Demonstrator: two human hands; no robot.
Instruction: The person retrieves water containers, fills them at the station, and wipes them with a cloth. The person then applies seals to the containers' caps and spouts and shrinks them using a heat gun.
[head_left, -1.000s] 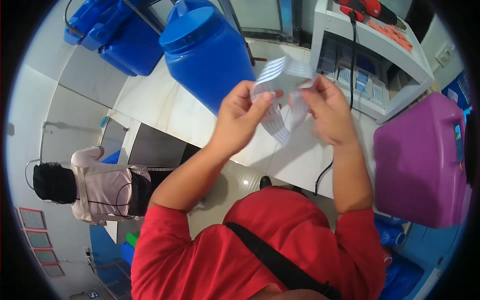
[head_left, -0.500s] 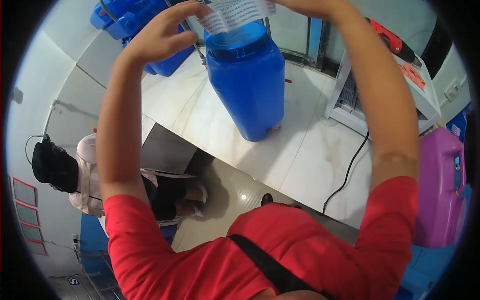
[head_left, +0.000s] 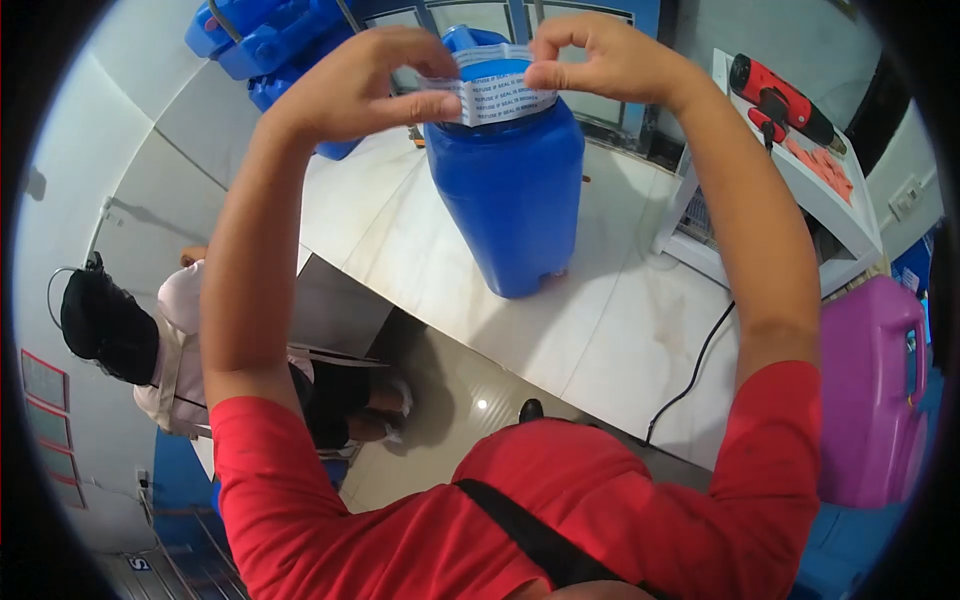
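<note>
A tall blue water container (head_left: 505, 200) stands upright on the white tiled counter. Around its blue cap sits a clear plastic shrink seal (head_left: 507, 100) printed in dark letters "REFUSE IF SEAL IS BROKEN". My left hand (head_left: 385, 85) pinches the seal at its left side, thumb in front. At the right side my right hand (head_left: 605, 60) grips it between thumb and fingers. The cap's top shows inside the loop, while its lower edge is hidden behind the printed band.
A red heat gun (head_left: 785, 105) lies on a white shelf unit (head_left: 835, 225) at the right, its black cord (head_left: 690, 375) crossing the counter (head_left: 620, 310). Blue containers (head_left: 265, 45) stand at upper left; a purple container (head_left: 870, 400) is at right. A seated person (head_left: 180, 350) is at left.
Both hands have lowered the seal from above the cap to around it. The view has shifted slightly, showing more of the heat gun.
</note>
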